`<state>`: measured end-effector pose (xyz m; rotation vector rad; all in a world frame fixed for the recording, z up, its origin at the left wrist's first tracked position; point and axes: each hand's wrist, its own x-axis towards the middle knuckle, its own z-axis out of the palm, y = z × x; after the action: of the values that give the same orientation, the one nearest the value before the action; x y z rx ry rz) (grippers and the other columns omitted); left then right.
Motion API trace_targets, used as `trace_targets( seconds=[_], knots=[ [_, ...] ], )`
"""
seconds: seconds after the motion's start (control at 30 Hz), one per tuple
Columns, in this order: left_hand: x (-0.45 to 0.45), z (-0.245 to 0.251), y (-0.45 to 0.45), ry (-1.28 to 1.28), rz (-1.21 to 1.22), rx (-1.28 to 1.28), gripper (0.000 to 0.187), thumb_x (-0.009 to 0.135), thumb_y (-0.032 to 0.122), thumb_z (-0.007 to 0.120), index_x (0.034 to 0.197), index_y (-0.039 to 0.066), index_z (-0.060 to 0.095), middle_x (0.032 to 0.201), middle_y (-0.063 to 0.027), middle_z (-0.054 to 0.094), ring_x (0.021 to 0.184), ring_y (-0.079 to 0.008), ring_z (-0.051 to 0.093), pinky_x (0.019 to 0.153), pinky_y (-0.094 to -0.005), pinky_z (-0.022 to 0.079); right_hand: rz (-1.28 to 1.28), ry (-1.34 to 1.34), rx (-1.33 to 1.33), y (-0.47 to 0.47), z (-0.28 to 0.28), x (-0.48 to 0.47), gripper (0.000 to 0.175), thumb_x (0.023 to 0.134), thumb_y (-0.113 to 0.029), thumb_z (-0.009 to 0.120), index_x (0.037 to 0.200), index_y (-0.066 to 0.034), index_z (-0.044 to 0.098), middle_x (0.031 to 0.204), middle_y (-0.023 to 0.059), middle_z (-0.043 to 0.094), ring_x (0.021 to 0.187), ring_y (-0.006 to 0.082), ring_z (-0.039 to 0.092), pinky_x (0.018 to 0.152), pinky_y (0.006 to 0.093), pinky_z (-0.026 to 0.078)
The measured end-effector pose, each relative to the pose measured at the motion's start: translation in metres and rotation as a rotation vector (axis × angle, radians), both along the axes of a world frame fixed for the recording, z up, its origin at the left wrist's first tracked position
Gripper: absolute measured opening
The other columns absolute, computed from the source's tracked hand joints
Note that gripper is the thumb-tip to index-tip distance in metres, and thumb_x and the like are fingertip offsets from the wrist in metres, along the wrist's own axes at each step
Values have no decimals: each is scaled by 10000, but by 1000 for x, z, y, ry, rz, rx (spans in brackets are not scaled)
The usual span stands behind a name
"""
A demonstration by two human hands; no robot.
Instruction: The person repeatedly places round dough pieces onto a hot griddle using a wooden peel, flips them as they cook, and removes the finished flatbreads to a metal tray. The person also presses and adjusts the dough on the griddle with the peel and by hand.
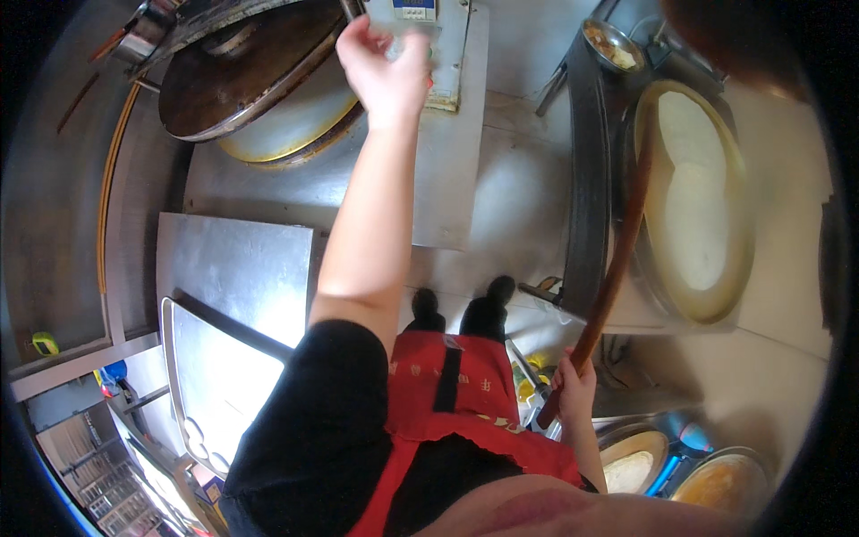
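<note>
My left hand [389, 74] is stretched out at the top, blurred, in front of a metal control box [446, 74] and beside a dark metal bar [351, 8] by the raised lid. Whether its fingers hold anything is unclear. Left of it, a heavy round griddle lid [248, 74] is tilted up over the pale round griddle plate [295, 134]. Low on the right, my right hand [576, 386] grips a long brown wooden stick [621, 262] near its lower end. The stick slants up across the near rim of a large pan [741, 235] with white dough [698, 201] in it.
A small metal bowl of food [614, 47] stands at the upper right. Below are two round pans, one with pale contents [627, 473], one with brownish contents [721, 480], and a blue bottle [691, 433]. A steel worktop [235, 268] lies left, a tiled floor [517, 194] between the counters.
</note>
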<state>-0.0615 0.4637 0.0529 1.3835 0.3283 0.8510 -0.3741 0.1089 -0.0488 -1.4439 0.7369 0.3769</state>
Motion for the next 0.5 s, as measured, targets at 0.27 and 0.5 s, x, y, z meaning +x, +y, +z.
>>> trace_targets(
  seconds=[0.27,0.5],
  knots=[
    [21,-29,24,184,-259,-338,405,854,338,666,1063,0,587,1002,-121,569,872,-287,590,830,-420,495,23,34,33,13,3,6,243,910,-73,562,1133,-46,469,732,8,451,566,94,431,502,245,403],
    [52,-44,35,326,47,350,328,890,314,618,964,-3,660,1048,-171,589,965,-316,591,872,-382,467,101,115,23,28,11,10,204,909,-98,566,1098,-63,497,731,12,514,607,109,504,550,256,446]
  ],
)
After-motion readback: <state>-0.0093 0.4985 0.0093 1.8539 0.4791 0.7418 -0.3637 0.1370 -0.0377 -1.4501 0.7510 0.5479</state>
